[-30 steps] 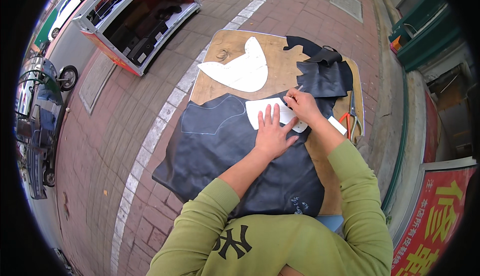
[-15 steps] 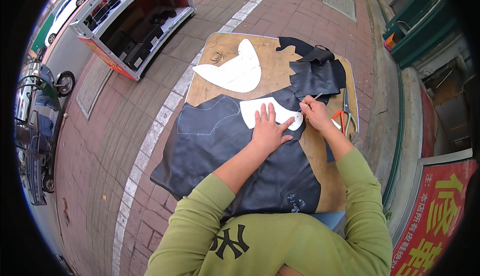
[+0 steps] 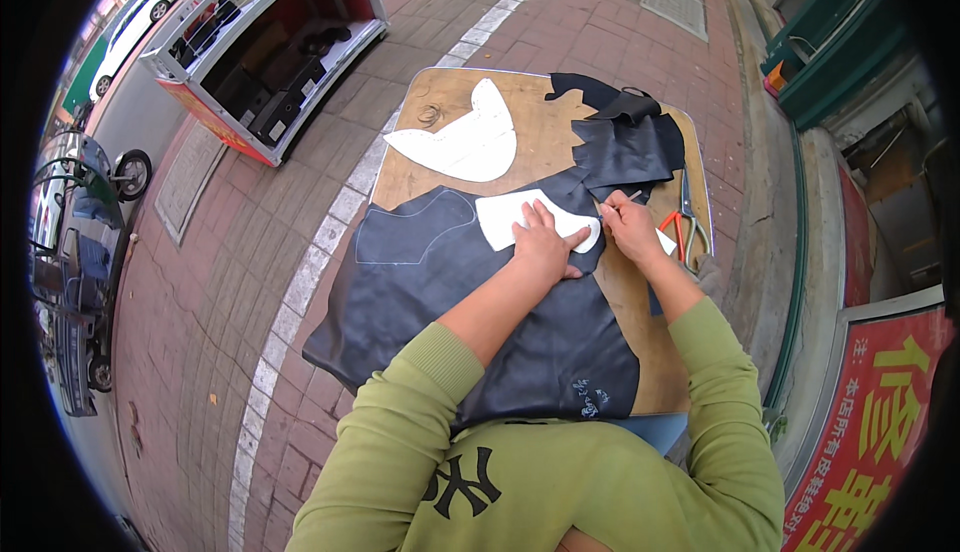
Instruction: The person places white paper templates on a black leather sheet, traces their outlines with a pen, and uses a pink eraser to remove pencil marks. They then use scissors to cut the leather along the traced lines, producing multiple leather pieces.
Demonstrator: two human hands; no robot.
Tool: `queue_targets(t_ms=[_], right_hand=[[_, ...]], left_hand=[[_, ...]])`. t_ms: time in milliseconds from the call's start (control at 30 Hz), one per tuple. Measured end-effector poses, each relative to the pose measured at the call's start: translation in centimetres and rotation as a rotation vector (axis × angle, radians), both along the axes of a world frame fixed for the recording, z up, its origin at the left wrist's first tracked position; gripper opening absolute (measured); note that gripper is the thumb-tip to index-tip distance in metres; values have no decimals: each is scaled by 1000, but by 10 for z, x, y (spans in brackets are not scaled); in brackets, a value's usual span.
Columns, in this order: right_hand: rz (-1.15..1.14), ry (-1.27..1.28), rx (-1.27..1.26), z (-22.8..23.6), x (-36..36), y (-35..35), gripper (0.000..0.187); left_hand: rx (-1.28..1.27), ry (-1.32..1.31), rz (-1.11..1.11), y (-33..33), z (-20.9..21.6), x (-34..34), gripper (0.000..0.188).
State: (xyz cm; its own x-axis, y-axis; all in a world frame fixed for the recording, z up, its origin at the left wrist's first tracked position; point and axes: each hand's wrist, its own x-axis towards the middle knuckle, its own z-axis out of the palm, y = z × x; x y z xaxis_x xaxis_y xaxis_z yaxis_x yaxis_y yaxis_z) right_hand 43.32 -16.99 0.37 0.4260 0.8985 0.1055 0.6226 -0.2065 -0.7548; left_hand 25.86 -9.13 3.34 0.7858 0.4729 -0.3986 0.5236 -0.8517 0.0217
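A large sheet of black leather is spread over the near part of the table. My left hand lies with fingers apart on a white paper pattern, pressing it against the leather. At the pattern's right end, my right hand pinches a thin pen-like marker; its tip is hidden by the fingers. To the left of the pattern, a pale drawn outline shows on the leather. Another white pattern, larger and curved, rests farther back on bare wood.
Dark leather scraps are heaped at the back right of the wooden table. Pliers with red handles and scissors-like blades lie by the right edge. A display cart stands at far left, a red sign at right.
My right hand keeps its pinch at the pattern's right end, and my left fingers have bent slightly on the paper. The whole view has shifted a little.
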Motion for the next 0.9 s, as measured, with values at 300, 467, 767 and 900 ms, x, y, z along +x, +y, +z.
queue_targets(t_ms=[300, 467, 767, 900], right_hand=[[5, -261, 16, 5, -16, -15, 17], [12, -297, -8, 8, -30, -23, 19], [62, -291, 53, 10, -46, -28, 14], [80, -263, 66, 11, -52, -28, 15]], left_hand=[[-96, 72, 69, 1, 5, 8, 86], [-25, 50, 42, -1, 5, 5, 85], [-68, 46, 58, -1, 1, 3, 85], [-27, -25, 47, -3, -5, -3, 82]])
